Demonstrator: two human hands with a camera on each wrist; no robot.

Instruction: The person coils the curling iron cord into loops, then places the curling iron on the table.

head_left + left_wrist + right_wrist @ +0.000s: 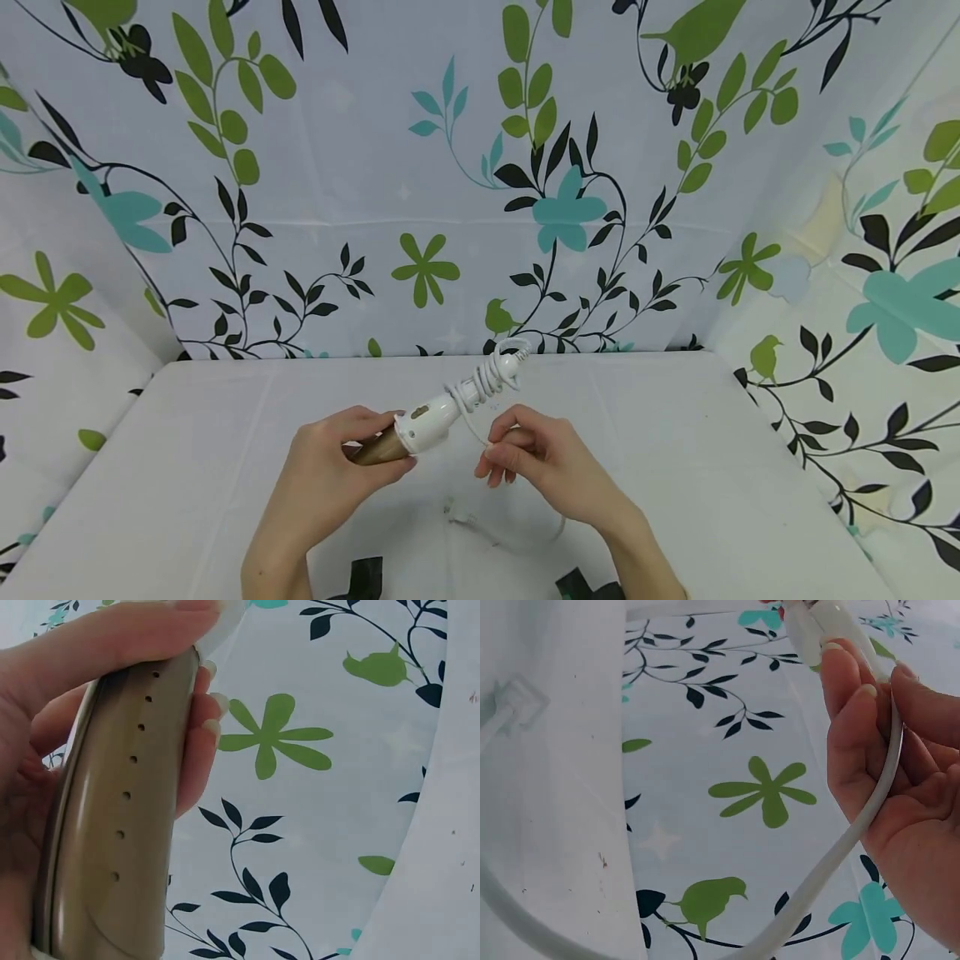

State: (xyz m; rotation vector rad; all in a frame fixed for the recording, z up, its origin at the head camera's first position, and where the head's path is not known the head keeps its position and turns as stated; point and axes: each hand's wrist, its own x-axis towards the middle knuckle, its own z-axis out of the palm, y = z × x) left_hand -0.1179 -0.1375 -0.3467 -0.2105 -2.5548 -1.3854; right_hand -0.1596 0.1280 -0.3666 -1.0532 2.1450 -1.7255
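A hair styling tool, with a white handle (429, 423) and a bronze barrel (124, 802) dotted with a row of small holes, tilts up to the right above the table. My left hand (333, 471) grips the barrel, thumb and fingers on opposite sides. White cord (491, 379) is wound in several turns around the handle's far end. My right hand (543, 462) pinches the cord (885, 776) between thumb and fingers, just right of the handle. From there the cord loops down to the table, where its pale end (514, 709) lies, its details unclear.
The white table (187, 467) spreads beneath both hands. Behind it and at both sides hang cloth walls (337, 192) printed with leaves, flowers and birds. Black pieces (365, 577) show near the wrists at the bottom edge.
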